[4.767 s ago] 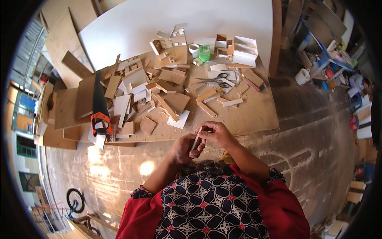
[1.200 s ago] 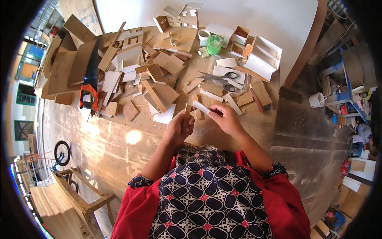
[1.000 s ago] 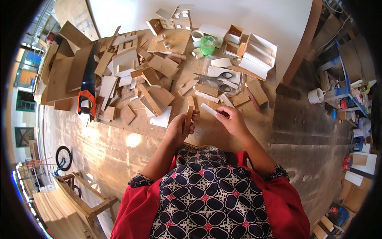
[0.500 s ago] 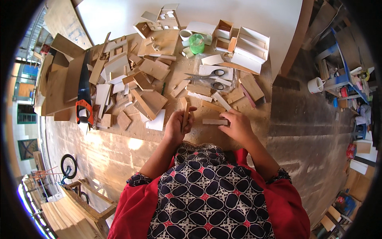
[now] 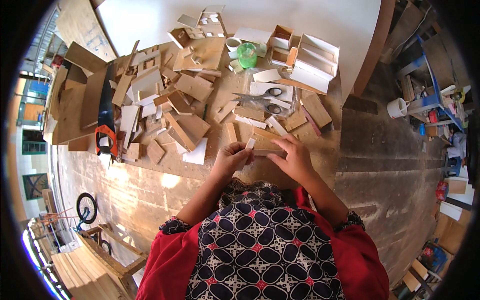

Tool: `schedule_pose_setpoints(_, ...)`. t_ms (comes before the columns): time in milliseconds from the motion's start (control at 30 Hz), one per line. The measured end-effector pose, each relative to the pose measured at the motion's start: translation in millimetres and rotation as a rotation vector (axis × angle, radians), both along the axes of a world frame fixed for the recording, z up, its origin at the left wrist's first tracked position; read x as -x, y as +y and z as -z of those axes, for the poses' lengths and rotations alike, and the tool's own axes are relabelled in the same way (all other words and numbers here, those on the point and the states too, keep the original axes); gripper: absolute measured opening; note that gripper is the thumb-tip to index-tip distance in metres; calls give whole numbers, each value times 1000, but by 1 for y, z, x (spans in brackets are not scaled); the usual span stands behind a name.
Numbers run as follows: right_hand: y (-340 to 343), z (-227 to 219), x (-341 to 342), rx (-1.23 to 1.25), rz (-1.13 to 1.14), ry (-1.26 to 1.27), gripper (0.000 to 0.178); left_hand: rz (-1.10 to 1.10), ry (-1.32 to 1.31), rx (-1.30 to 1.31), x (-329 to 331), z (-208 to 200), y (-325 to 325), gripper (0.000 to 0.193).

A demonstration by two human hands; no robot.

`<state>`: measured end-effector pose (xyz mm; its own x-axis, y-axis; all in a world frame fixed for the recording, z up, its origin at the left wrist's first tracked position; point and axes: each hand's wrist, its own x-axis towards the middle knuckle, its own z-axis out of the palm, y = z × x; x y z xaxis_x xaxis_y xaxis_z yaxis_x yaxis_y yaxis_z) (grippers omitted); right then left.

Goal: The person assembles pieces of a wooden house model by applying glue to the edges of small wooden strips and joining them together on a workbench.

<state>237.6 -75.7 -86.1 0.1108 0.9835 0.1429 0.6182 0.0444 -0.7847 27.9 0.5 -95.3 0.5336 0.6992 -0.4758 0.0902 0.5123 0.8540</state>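
Observation:
My left hand (image 5: 233, 159) is closed on a small pale, white-faced wood piece (image 5: 250, 144), which sticks up between thumb and fingers. A flat wooden strip (image 5: 265, 152) spans the gap between my hands. My right hand (image 5: 295, 159) has thumb and fingertips closed around the strip's right end; its left end meets the fingers of my left hand. Just beyond my left hand a short wooden block (image 5: 231, 132) lies on the table. Another wood strip (image 5: 265, 132) lies beyond my right fingertips, close to a white-faced strip (image 5: 276, 125).
Scissors (image 5: 257, 96) lie beyond the hands, near a green transparent cup (image 5: 247, 55). Wood offcuts (image 5: 194, 88) crowd the left side, with an orange-handled saw (image 5: 106, 140) at the edge. A white compartment box (image 5: 315, 62) stands at back right.
My left hand has let go of the wooden block, now on the table, and holds the small white-faced piece. My right hand has moved slightly left, closer to my left hand.

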Motion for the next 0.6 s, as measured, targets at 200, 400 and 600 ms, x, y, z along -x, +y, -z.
schedule_pose_setpoints(200, 25, -1, 19, 8, -65, 380, 18, 104, 97, -91, -10, -20, -11, 22)
schedule_pose_setpoints(400, 40, -12, 16, 6, -250, 487, 13, 57, -72, 131, 0, -31, -1, 31)
schedule_pose_setpoints(600, 58, 1, 19, 24, -210, 625, 14, 35, -321, 244, 13, -19, 9, 23)
